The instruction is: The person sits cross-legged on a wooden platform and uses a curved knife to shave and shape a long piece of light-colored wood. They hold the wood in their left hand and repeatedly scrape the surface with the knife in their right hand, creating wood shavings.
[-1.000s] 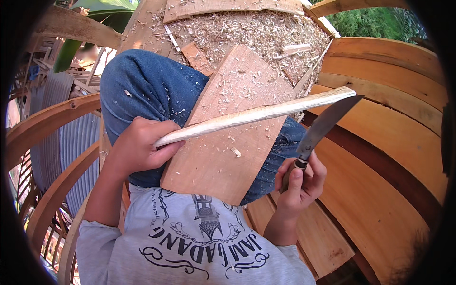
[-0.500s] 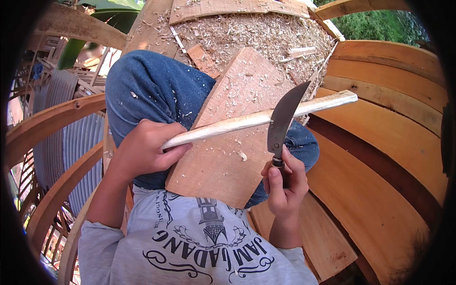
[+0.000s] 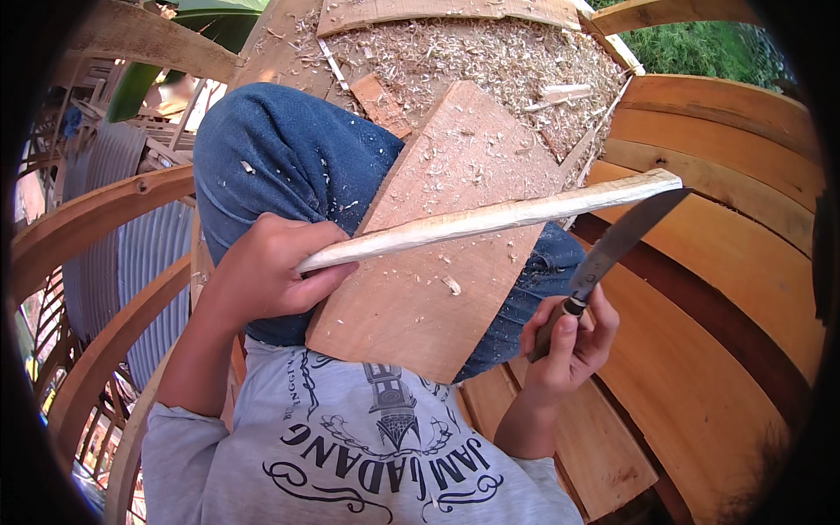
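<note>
My left hand (image 3: 282, 265) is closed round the near end of a pale, whittled wooden stick (image 3: 490, 219). The stick slants up to the right, over a wide wooden board (image 3: 411, 306) that lies across my lap. My right hand (image 3: 573, 343) grips the dark handle of a curved knife (image 3: 621, 241). Its blade points up and right, with the tip close by the stick's far end; whether they touch I cannot tell. Small shavings and one larger chip (image 3: 451, 284) lie on the board.
Wood shavings (image 3: 490, 61) cover the floor ahead, with a short wooden offcut (image 3: 381, 101) among them. Long wooden planks (image 3: 700, 262) line the right side. Curved wooden rails (image 3: 114, 214) stand at left, with corrugated metal sheets (image 3: 153, 289) beyond. My knees in jeans (image 3: 280, 157) flank the board.
My right hand and the knife have moved right along the stick, from its middle to its far end. The blade now leans further right. My left hand has stayed in place.
</note>
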`<state>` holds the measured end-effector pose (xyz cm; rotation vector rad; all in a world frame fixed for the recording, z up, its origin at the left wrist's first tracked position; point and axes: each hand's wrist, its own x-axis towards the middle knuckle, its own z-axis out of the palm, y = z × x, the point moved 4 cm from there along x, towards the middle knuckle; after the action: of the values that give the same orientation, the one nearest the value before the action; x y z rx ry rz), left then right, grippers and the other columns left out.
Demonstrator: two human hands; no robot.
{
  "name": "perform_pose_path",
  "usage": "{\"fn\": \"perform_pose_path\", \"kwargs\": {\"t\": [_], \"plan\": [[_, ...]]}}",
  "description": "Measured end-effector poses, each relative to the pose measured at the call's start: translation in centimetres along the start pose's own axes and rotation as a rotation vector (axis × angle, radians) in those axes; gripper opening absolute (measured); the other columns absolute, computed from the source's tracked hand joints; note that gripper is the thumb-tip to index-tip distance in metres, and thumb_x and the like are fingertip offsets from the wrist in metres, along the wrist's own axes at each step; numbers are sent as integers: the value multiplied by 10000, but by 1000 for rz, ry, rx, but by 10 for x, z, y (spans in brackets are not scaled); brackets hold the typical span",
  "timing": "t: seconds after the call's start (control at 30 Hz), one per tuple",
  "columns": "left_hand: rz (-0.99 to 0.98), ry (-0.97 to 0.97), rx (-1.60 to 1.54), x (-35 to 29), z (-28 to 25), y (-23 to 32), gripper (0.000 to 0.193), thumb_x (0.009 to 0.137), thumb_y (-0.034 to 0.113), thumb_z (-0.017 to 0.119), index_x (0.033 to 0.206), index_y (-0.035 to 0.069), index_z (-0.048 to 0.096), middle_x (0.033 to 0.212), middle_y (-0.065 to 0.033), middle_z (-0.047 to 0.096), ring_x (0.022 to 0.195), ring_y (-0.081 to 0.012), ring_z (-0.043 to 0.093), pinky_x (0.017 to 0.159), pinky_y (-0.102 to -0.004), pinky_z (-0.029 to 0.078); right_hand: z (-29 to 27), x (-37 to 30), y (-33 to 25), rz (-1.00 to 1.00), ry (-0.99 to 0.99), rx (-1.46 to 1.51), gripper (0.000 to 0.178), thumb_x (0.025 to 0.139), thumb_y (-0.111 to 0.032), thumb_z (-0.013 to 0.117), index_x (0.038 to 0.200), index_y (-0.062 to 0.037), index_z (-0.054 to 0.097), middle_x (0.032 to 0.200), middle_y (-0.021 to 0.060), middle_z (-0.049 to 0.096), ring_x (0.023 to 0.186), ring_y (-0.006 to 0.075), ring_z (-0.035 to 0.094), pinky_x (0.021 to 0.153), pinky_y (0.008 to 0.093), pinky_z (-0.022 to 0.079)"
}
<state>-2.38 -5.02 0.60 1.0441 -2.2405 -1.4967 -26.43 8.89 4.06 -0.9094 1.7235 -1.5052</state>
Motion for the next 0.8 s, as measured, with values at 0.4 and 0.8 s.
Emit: {"fn": "perform_pose_path", "kwargs": {"t": [0.4, 0.8], "plan": [[-11, -8, -7, 1, 0, 0, 110, 749, 113, 692, 766, 26, 628, 590, -131, 578, 509, -279, 585, 472, -339, 436, 6, -3, 4, 50, 25, 305, 355, 818, 43, 600, 1171, 41, 557, 820, 124, 653, 612, 114, 607, 563, 204, 457], [-27, -11, 9, 1, 1, -1, 116, 749, 115, 692, 754, 22, 624, 592, -135, 580, 515, -283, 590, 474, -346, 435, 4, -1, 8, 47, -73, -47, 388, 936, -113, 487, 1315, -63, 423, 706, 113, 557, 440, 79, 440, 389, 175, 335]]}}
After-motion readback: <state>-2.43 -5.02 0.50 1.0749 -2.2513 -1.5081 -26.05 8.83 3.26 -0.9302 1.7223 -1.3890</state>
